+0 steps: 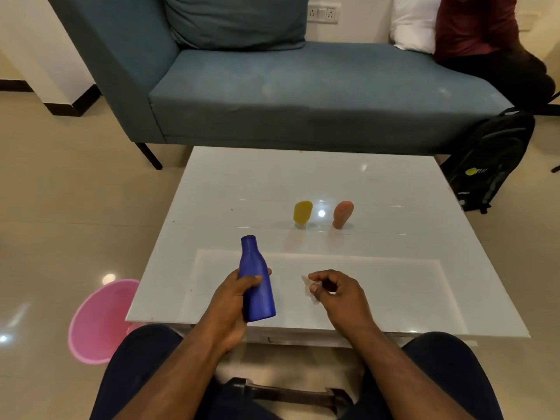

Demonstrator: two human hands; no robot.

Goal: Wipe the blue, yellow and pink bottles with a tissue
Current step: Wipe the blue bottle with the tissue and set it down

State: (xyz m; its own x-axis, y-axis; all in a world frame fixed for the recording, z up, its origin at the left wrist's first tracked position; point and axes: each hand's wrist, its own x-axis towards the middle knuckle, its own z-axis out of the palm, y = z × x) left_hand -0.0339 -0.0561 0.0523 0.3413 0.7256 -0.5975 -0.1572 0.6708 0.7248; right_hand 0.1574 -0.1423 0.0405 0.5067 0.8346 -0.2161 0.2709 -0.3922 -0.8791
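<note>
Left hand (235,294): fingers wrapped round blue bottle (257,278), held above table (394,268)
Right hand (335,294): fingertips pinching crumpled tissue (308,288)

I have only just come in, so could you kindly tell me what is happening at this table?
A seated person is cleaning bottles at a white table. The left hand grips the blue bottle above the table's near edge, while the right hand pinches a small crumpled tissue beside it, apart from the bottle. The yellow bottle and pink bottle stand farther back on the table, untouched. A pink bin sits on the floor to the left.
</note>
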